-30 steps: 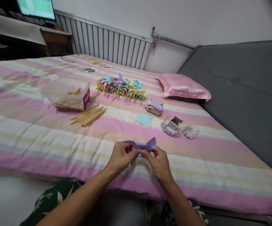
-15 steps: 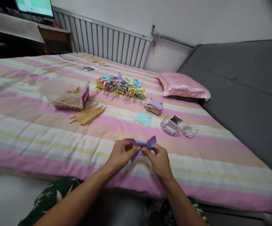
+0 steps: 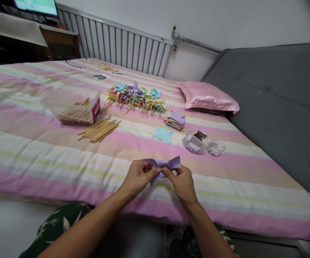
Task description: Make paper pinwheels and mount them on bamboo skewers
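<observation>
Pinching a thin paper fold at its centre

Holding the purple paper piece (image 3: 163, 165) in the air just above the near edge of the striped bed (image 3: 36, 154), both hands are working at its middle. The left hand (image 3: 138, 176) is closing thumb and forefinger on the centre from one side; the right hand (image 3: 182, 182) is doing likewise from the other, both grips clamped on the paper, fingertips nearly meeting. Flaps are flaring out to each side, a bow-like shape.

Judging the sheet: very light, limp, easily creased or torn, so soft pressure at the gathered centre is looking like the safest hold; the flaps would buckle.

Lying farther up the bed: a blue paper square (image 3: 163, 134), a stack of coloured papers (image 3: 175, 121), loose wooden sticks (image 3: 99, 129), a heap of finished pinwheels (image 3: 136, 97), a clear plastic container (image 3: 194, 142).
</observation>
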{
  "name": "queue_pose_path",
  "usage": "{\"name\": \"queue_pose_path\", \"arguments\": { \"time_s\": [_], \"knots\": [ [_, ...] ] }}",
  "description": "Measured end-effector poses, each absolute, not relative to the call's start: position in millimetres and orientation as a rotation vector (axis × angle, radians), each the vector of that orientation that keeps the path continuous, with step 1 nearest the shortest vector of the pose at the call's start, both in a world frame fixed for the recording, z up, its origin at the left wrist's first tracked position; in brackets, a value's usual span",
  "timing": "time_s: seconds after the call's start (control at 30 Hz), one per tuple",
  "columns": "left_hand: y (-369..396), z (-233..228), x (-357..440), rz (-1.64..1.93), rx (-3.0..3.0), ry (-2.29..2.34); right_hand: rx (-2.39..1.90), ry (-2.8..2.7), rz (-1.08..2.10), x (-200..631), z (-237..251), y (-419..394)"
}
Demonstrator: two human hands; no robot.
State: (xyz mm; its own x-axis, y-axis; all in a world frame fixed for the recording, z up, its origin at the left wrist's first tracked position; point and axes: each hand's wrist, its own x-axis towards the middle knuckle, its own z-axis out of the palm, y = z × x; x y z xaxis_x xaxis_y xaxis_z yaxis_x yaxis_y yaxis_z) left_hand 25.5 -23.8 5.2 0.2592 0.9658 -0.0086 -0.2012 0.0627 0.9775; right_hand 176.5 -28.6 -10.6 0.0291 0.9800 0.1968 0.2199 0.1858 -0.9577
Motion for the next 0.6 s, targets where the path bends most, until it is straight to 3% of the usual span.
{"name": "queue_pose_path", "arguments": {
  "time_s": [0.17, 0.6],
  "knots": [
    [-23.7, 4.8, 29.9, 1.044, 1.077, 0.853, -1.233, -1.358, 0.946, 174.0, -9.9, -30.4],
    [-19.5, -1.4, 25.7, 0.984, 0.928, 0.958, -1.081, -1.076, 1.459, 174.9, -4.5, -31.6]
  ]
}}
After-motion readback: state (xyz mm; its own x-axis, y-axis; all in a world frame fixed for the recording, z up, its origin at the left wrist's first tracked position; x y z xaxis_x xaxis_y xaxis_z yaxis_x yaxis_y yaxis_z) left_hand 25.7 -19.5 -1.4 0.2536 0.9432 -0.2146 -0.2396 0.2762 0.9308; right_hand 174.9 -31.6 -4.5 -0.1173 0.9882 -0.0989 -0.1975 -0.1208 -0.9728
